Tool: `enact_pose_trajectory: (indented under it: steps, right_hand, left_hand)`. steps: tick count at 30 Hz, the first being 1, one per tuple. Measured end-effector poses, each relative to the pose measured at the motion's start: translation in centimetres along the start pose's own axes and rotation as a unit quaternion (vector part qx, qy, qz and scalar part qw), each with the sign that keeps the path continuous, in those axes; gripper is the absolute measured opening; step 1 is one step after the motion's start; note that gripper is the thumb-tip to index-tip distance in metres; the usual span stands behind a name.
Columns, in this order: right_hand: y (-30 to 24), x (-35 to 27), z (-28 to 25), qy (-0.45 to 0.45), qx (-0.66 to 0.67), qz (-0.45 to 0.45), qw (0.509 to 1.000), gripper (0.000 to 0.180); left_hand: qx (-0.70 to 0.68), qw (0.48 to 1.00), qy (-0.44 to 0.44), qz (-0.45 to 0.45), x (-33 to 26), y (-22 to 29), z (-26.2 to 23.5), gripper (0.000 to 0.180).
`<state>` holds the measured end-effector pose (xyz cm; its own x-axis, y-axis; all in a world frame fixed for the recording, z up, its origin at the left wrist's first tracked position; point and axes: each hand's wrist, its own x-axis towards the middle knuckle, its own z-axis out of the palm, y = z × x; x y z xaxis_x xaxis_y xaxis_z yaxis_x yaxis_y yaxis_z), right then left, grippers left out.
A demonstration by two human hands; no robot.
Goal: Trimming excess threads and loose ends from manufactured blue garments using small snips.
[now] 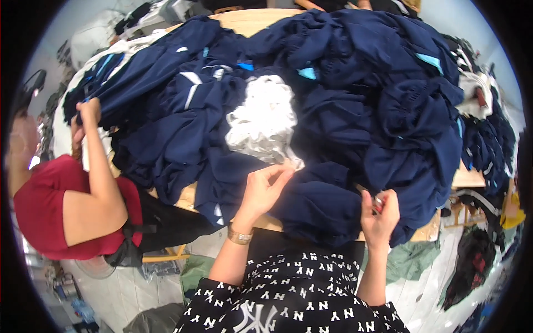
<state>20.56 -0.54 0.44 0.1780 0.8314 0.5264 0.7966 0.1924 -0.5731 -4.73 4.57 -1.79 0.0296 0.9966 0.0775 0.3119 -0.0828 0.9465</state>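
A tangled heap of white cord or elastic (261,114) lies in the middle of the navy garments. My left hand (265,188) pinches a white strand at the near end of this heap, thumb and forefinger pressed together. To the right, my right hand (381,216) is closed around what looks like small thread snips (379,204), of which a bit of metal and red shows between the fingers. It hangs over the near edge of the navy garments (338,119), apart from the white heap. The garments are piled loosely, with light blue and white patches here and there.
At the left, a co-worker in a red top (55,205) handles navy cloth with both hands. A wooden tabletop (255,22) shows beyond the pile. More clothing (488,139) hangs at the right, and green cloth (413,261) lies on the floor below.
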Motion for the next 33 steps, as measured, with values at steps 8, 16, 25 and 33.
enact_pose_trajectory:
  steps: [8,16,25,33]
  right_hand:
    - [-2.6,0.0,0.4,-0.035,0.179,0.076,0.980,0.037]
    - [-4.1,-0.8,2.5,-0.151,0.447,0.252,0.845,0.032]
    - [-2.0,-1.4,5.6,-0.241,0.308,0.196,0.899,0.035]
    - [-3.3,0.2,8.4,-0.249,0.043,0.079,0.964,0.048]
  left_hand:
    - [0.223,0.879,0.419,-0.045,-1.1,-7.8,-7.0,0.028]
    - [0.180,0.938,0.214,0.206,-4.0,0.1,0.7,0.016]
    - [-0.006,0.992,-0.050,0.113,-11.9,-0.4,4.8,0.015]
    - [0.185,0.920,0.346,-0.009,-4.0,-4.4,-0.9,0.024]
